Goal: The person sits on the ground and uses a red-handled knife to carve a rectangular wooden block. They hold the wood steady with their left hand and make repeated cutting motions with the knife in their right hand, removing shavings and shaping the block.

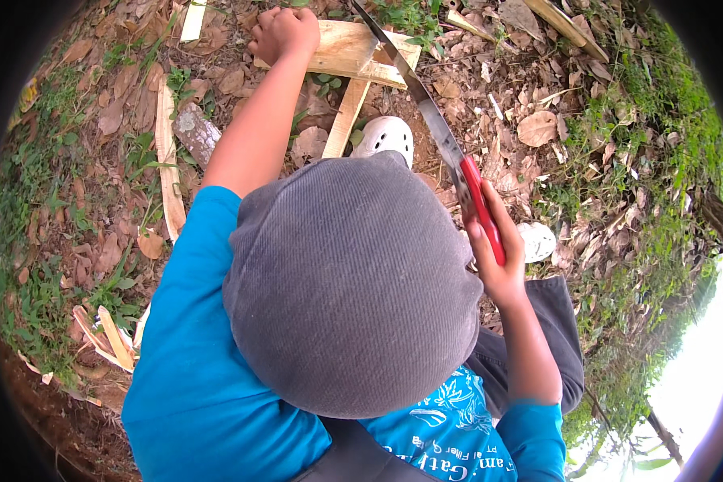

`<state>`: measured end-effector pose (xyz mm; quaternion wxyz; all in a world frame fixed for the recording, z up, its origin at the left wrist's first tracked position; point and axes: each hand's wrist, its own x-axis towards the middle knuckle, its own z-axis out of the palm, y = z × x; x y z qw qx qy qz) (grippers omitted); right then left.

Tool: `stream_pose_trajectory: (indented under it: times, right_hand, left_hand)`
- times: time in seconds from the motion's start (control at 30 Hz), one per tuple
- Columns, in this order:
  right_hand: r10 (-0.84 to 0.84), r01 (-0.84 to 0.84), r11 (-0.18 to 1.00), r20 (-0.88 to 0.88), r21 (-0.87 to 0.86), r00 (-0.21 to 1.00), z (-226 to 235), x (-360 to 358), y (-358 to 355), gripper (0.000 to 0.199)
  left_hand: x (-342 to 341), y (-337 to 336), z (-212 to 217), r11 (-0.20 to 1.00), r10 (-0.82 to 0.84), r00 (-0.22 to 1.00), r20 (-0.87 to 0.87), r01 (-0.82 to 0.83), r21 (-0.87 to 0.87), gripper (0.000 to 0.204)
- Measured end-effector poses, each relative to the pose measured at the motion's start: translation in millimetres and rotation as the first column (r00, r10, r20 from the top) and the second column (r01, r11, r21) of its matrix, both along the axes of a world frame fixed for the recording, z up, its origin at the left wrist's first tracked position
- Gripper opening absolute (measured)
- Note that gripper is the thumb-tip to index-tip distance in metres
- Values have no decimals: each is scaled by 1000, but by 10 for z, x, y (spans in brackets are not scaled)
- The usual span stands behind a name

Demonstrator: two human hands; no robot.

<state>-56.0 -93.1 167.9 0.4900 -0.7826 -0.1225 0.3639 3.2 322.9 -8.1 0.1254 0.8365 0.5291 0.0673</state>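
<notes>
My left hand is closed over the left end of a pale wooden board and presses on it. My right hand is wrapped around the red handle of a hand saw. Its long metal blade slants up to the left and crosses the board near its right part; the teeth are too small to make out. Beneath the board a narrow wooden strip runs toward me. Where the blade meets the wood is partly hidden.
White clogs are on my feet, close to the strip. A grey cap covers the middle of the view. Wood strips, a short log and split wood pieces lie at left among dry leaves. Another timber piece lies far right.
</notes>
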Motion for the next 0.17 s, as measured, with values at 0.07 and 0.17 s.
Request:
stream_pose_trajectory:
  times: [0.07,0.17]
  right_hand:
    - [122,-115,992,168,-54,978,273,-78,-361,57]
    - [86,-86,996,38,-6,996,570,-69,-522,65]
  left_hand:
    - [-7,-9,86,999,12,999,-42,-14,-43,44]
    - [9,-27,71,999,3,999,-40,-4,-42,56]
